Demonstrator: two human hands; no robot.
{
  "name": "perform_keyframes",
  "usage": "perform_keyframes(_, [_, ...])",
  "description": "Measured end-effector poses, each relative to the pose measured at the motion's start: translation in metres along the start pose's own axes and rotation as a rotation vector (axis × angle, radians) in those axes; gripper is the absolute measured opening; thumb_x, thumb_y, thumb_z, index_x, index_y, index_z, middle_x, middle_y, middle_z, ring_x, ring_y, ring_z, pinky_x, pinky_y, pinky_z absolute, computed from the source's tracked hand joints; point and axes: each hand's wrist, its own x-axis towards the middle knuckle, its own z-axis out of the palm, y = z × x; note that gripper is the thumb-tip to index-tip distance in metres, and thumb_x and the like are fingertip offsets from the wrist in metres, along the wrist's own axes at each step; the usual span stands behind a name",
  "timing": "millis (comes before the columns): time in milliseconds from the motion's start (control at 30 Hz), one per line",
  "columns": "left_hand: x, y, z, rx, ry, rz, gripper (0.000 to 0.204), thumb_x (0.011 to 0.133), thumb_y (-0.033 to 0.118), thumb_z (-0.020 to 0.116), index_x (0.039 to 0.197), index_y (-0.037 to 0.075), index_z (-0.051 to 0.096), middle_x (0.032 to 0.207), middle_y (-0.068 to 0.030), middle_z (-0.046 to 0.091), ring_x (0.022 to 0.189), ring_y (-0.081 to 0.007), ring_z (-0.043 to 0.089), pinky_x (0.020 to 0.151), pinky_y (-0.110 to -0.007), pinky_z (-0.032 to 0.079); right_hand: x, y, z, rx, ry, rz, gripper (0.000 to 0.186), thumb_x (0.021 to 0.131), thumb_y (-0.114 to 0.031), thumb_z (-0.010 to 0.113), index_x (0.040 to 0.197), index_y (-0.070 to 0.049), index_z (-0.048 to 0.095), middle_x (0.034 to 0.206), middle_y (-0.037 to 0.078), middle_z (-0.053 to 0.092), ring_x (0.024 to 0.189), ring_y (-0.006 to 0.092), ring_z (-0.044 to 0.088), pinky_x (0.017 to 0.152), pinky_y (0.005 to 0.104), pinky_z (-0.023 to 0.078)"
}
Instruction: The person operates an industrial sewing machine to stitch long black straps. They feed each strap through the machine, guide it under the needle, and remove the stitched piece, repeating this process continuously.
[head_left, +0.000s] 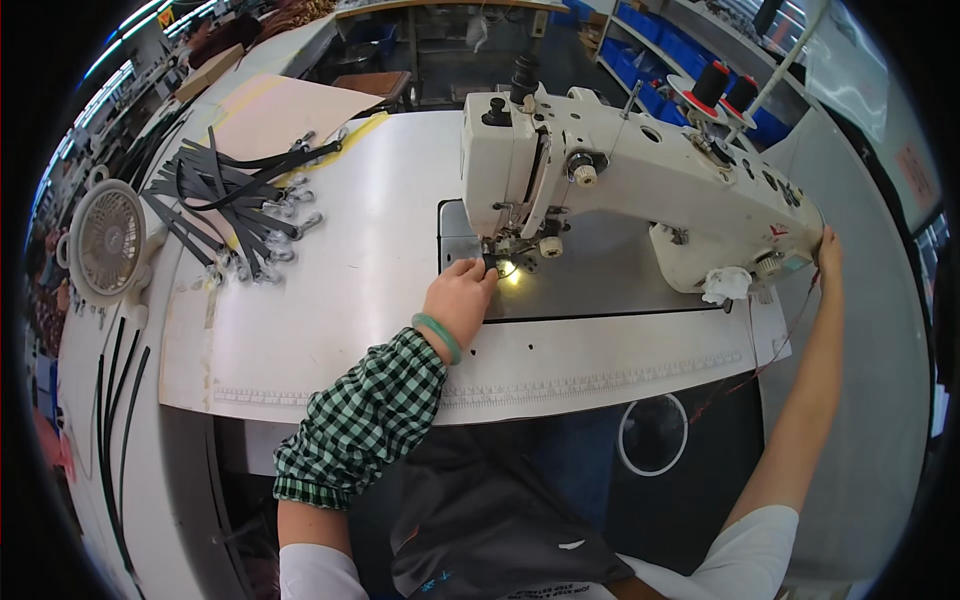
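My left hand (463, 302), with a green bangle at the wrist and a green-and-black checked sleeve cover on the forearm, is under the head of a white sewing machine (640, 150). Its fingers are closed on a dark strap piece (491, 263) beside the lit needle area; most of that piece is hidden. At the machine's far right end is my right hand (830, 255), touching the end where the handwheel would be. Its fingers are mostly hidden behind the housing. Several dark straps with metal clasps (240, 200) lie piled on the table at left.
The white table (370, 230) has a ruler strip (480, 395) along its front edge. At far left are a small round fan (107, 243) and loose black strips (115, 440). Thread spools (711, 84) stand behind the machine. Blue bins (650, 60) fill shelves at the back.
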Motion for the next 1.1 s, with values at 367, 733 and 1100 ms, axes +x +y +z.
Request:
perform_keyframes(367, [0.004, 0.003, -0.003, 0.089, -0.048, -0.026, 0.02, 0.067, 0.006, 0.057, 0.087, 0.006, 0.058, 0.091, -0.004, 0.06, 0.091, -0.0198, 0.055, 0.072, -0.028, 0.048, -0.071, 0.011, 0.04, 0.789, 0.173, 0.277, 0.049, 0.09, -0.04, 0.035, 0.105, 0.004, 0.049, 0.101, 0.013, 0.055, 0.089, 0.021, 0.053, 0.078, 0.0309, 0.041])
perform_keyframes(733, [0.003, -0.002, -0.002, 0.032, -0.012, -0.015, 0.023, 0.066, 0.003, 0.056, 0.089, 0.004, 0.058, 0.092, -0.0054, 0.059, 0.091, -0.0212, 0.055, 0.076, -0.029, 0.047, -0.022, -0.028, -0.007, 0.135, -0.064, 0.146, 0.052, 0.088, -0.043, 0.037, 0.105, 0.004, 0.049, 0.096, 0.014, 0.057, 0.084, 0.0215, 0.055, 0.071, 0.0309, 0.043])
perform_keyframes(1100, [0.004, -0.003, -0.002, 0.013, -0.018, -0.013, 0.025, 0.065, 0.002, 0.056, 0.09, 0.004, 0.061, 0.093, -0.0091, 0.06, 0.09, -0.0226, 0.055, 0.077, -0.03, 0.047, -0.034, 0.018, 0.017, 0.428, -0.016, 0.223, 0.053, 0.088, -0.046, 0.036, 0.1, 0.003, 0.051, 0.093, 0.01, 0.057, 0.078, 0.0169, 0.054, 0.065, 0.0289, 0.043])
